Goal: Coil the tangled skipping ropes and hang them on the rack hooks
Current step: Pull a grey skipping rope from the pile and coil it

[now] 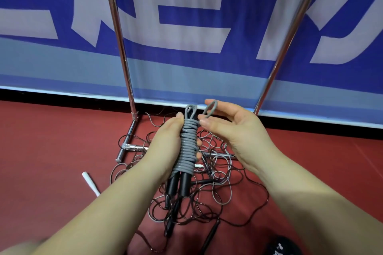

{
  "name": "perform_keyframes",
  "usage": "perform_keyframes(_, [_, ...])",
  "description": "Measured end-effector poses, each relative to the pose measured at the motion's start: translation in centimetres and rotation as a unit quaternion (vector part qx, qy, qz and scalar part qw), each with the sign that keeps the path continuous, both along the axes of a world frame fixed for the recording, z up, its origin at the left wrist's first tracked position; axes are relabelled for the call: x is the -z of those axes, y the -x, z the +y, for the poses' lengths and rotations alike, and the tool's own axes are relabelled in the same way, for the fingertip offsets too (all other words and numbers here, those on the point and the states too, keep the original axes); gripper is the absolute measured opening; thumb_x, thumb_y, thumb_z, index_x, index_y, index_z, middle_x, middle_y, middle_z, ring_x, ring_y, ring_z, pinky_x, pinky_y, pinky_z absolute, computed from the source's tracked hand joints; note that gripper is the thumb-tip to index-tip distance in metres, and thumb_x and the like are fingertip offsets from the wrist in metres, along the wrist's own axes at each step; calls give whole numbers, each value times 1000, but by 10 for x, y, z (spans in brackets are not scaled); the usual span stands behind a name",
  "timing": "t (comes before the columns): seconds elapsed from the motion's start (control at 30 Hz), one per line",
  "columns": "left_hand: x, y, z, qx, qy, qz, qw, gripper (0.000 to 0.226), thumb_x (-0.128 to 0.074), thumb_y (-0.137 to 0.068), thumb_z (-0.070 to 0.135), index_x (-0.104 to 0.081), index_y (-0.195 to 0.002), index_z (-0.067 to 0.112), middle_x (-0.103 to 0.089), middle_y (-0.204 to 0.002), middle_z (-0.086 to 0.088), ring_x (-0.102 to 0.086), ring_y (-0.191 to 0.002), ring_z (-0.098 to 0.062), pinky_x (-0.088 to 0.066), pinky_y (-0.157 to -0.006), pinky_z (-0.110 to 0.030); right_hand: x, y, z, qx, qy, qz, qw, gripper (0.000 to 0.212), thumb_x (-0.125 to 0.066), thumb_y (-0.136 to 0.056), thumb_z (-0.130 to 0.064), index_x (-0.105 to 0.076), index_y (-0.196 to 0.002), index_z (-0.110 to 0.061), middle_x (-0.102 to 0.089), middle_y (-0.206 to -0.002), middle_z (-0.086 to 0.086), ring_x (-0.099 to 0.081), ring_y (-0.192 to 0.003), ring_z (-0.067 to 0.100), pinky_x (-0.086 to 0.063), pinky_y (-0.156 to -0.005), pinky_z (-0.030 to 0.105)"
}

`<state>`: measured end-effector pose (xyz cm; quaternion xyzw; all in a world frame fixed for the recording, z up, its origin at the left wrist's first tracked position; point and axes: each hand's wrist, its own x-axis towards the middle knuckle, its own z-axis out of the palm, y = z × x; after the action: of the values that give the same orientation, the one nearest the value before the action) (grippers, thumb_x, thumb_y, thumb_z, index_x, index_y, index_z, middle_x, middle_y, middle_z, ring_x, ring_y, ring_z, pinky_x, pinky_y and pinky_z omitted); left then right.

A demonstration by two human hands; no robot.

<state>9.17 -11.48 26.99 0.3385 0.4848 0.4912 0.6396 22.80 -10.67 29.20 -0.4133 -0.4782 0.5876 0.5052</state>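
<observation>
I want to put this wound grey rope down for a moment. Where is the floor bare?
Bare red floor lies left of the rack's foot, beyond the white handle, and right of the tangle below the banner. Directly under the hands it is crowded with loops.

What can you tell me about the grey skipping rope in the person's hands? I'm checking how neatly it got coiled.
The grey skipping rope looks like smooth plastic cord, wound in tight turns round its two black handles, which stick out below. It stands nearly upright above the tangled ropes on the floor. Small loops poke out on top. The left hand grips the coil; the right hand holds the free end loop beside the top.
</observation>
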Motion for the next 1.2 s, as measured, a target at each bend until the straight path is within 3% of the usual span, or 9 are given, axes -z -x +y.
perform_keyframes(0.2, [0, -10, 2, 1, -18, 4, 1000, 32, -35, -102, 38, -56, -101, 14, -58, -58, -11, -52, -45, -23, -49, -42, -25, -1, 3, 1, 79, -97, -36, 992, 25, -70, -78, 1, -68, -92, -19, -72, -77, -13, -68, -75, 0, -51, -71, 12])
perform_keyframes(0.33, [-2, -11, 2, 8, -28, -2, 1000, 33, -33, -103, 38, -56, -104, 15, -59, -58, -11, -53, -44, -24, -47, -42, -25, 1, 2, 1, 120, -176, -141, 967, 13, -74, -78, -10, -71, -81, -22, -73, -76, -6, -67, -76, 6, -52, -74, 17])
perform_keyframes(0.53, [-5, -9, -3, 20, -49, -18, 998, 40, -31, -102, 39, -59, -104, 10, -58, -57, -9, -51, -43, -21, -48, -44, -26, 2, 2, 8, 113, -149, -141, 972, 19, -66, -85, -21, -68, -67, -17, -66, -61, -5, -59, -65, 9, -47, -68, 18])
perform_keyframes(0.73, [-7, -6, -5, -25, -66, -15, 997, 37, -32, -103, 36, -55, -97, 9, -57, -61, -10, -50, -46, -23, -46, -40, -24, 19, 13, 10, 109, -107, -171, 973, 38, -63, -82, -51, -66, -64, -17, -62, -63, 18, -57, -63, 48, -51, -67, 61])
perform_keyframes(0.8, [-6, -5, -4, -36, -64, -7, 997, 36, -32, -103, 37, -55, -93, 11, -57, -61, -10, -50, -46, -23, -46, -42, -25, 21, 14, 11, 103, -102, -192, 971, 37, -64, -86, -44, -66, -61, -16, -62, -58, 6, -57, -59, 33, -53, -69, 53])
perform_keyframes(0.87, [-3, -5, -3, -43, -67, 18, 997, 35, -33, -103, 38, -55, -92, 13, -59, -64, -10, -52, -47, -23, -47, -45, -28, 24, 13, 13, 99, -112, -223, 963, 36, -62, -91, -29, -64, -55, -27, -61, -53, -11, -55, -57, 6, -49, -67, 28])
perform_keyframes(1.0, [5, -1, 0, -50, -95, 109, 988, 32, -36, -102, 37, -57, -92, 15, -62, -74, -15, -56, -54, -23, -49, -52, -33, 22, 12, 14, 100, -124, -255, 954, 39, -61, -92, -24, -62, -54, -31, -55, -46, -18, -45, -48, -1, -34, -51, 11])
perform_keyframes(1.1, [13, 2, 2, -46, -129, 222, 965, 29, -37, -101, 39, -61, -98, 23, -65, -79, -5, -61, -66, -23, -54, -67, -44, 20, 15, 14, 90, -152, -290, 940, 20, -61, -92, -22, -75, -78, -24, -65, -58, -19, -58, -59, -3, -43, -61, 13])
perform_keyframes(1.2, [15, 3, 2, -54, -147, 280, 947, 28, -38, -100, 40, -62, -103, 27, -68, -86, 3, -64, -82, -18, -52, -83, -41, 22, 17, 15, 84, -171, -322, 927, 18, -60, -92, -21, -77, -93, -16, -74, -82, 0, -67, -84, 17, -50, -79, 31])
